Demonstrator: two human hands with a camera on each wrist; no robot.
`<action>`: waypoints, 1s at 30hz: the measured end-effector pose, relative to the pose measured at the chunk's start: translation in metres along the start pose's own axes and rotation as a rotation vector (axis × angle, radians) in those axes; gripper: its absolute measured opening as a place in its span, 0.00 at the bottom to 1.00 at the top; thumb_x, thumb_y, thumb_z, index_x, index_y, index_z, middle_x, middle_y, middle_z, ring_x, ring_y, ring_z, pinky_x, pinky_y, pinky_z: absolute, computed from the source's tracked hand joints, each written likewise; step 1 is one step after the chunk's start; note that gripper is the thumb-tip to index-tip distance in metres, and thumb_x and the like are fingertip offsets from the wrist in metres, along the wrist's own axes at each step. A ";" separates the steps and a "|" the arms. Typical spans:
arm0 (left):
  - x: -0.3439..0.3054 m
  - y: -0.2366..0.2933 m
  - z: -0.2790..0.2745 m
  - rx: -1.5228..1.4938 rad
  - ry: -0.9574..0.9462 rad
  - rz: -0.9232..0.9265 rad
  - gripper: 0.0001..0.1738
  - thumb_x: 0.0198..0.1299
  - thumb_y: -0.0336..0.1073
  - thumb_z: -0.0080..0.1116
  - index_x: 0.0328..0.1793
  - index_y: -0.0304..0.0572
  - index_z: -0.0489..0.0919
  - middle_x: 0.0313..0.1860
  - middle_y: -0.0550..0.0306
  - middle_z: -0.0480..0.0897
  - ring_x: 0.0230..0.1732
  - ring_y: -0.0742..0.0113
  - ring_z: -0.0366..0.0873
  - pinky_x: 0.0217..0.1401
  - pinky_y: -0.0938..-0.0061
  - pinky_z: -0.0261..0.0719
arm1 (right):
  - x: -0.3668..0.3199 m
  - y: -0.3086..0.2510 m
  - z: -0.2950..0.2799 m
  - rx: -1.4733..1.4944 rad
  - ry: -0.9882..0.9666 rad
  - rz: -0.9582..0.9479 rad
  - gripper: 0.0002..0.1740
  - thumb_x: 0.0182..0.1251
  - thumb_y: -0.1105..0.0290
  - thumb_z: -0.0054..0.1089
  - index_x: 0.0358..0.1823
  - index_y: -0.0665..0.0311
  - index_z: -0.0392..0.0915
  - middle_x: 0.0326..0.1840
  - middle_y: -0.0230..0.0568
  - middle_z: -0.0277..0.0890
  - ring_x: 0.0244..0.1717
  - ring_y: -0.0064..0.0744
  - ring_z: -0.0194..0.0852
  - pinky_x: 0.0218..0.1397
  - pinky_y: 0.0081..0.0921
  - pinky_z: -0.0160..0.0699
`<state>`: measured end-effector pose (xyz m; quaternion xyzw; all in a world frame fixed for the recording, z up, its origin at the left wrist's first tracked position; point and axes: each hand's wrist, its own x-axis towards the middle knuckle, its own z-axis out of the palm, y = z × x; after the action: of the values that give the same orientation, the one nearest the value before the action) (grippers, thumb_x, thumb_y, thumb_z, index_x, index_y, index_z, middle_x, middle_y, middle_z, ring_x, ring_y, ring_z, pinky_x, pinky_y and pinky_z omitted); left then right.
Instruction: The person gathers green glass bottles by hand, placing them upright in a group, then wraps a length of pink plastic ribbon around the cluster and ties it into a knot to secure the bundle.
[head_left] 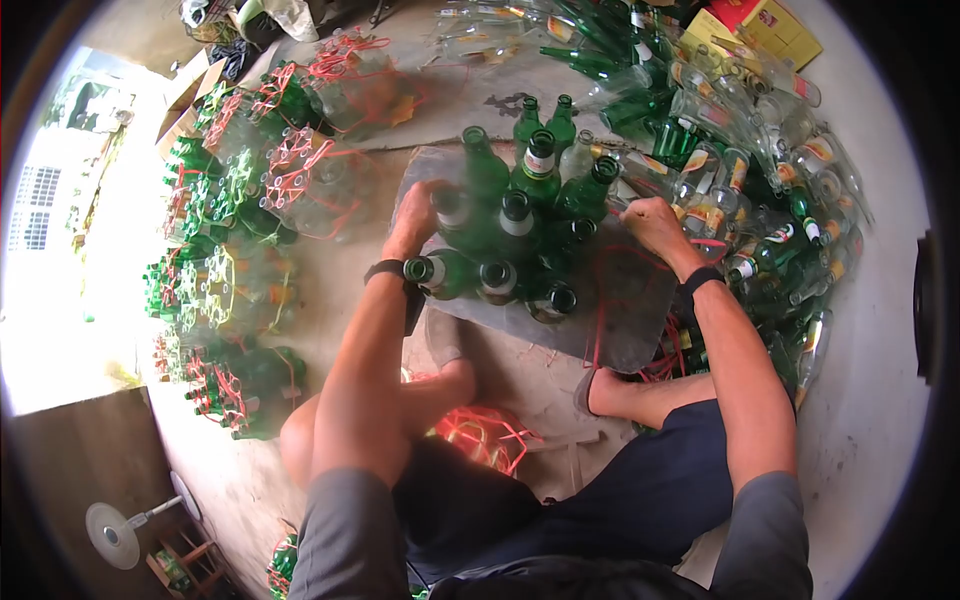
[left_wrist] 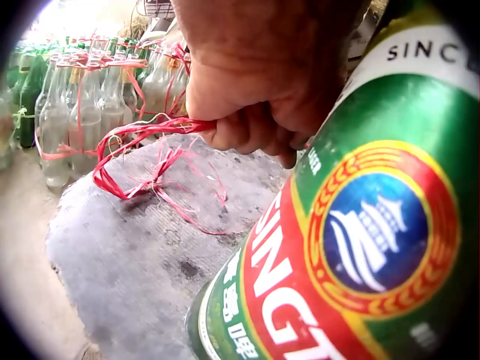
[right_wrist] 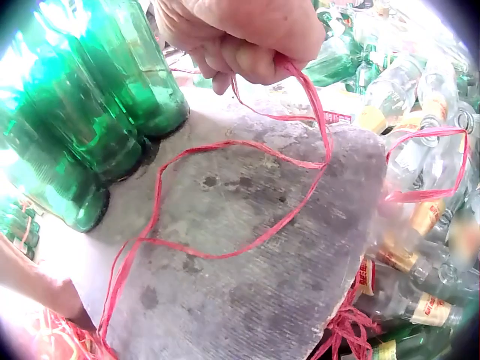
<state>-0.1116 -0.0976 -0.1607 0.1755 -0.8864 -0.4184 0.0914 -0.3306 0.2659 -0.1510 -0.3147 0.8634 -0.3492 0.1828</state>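
Several green beer bottles [head_left: 515,225] and a clear bottle stand upright in a cluster on a grey board [head_left: 640,310] before the person. At the cluster's left side, the left hand [head_left: 412,218] grips a bundle of red plastic twine [left_wrist: 131,142], whose loose end lies on the board. A labelled green bottle [left_wrist: 382,217] fills the near side of the left wrist view. To the cluster's right, the right hand [head_left: 655,228] is curled round another strand of red twine [right_wrist: 324,135], which loops down over the board. Neither hand holds a bottle.
Bottle bundles tied with red and yellow twine [head_left: 300,165] line the left side. Loose bottles [head_left: 730,190] are heaped at the right, with a yellow box [head_left: 780,35] behind. Red twine [head_left: 480,435] lies between the person's legs; a fan [head_left: 112,535] stands lower left.
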 end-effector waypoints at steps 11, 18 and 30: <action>-0.041 -0.030 -0.001 0.172 0.020 -0.050 0.12 0.59 0.33 0.53 0.27 0.31 0.72 0.20 0.41 0.72 0.22 0.63 0.71 0.30 0.63 0.71 | -0.033 -0.002 0.031 -0.150 -0.016 -0.116 0.10 0.62 0.70 0.55 0.36 0.70 0.80 0.31 0.60 0.78 0.33 0.55 0.78 0.39 0.43 0.74; -0.100 -0.018 0.008 0.114 0.270 -0.034 0.07 0.57 0.24 0.55 0.36 0.32 0.83 0.33 0.42 0.85 0.37 0.50 0.84 0.41 0.59 0.79 | -0.053 -0.020 0.041 -0.121 -0.049 -0.009 0.14 0.67 0.63 0.52 0.42 0.64 0.83 0.42 0.62 0.81 0.49 0.65 0.79 0.51 0.51 0.76; -0.143 0.025 0.004 -0.272 0.160 -0.477 0.16 0.63 0.43 0.56 0.31 0.36 0.82 0.20 0.66 0.71 0.17 0.78 0.63 0.18 0.77 0.59 | -0.089 -0.056 0.039 -0.304 -0.092 0.076 0.17 0.70 0.60 0.49 0.48 0.62 0.82 0.50 0.61 0.81 0.56 0.63 0.77 0.59 0.52 0.75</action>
<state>0.0137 -0.0248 -0.1459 0.3978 -0.7458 -0.5279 0.0826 -0.2211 0.2751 -0.1290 -0.3217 0.9084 -0.1924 0.1855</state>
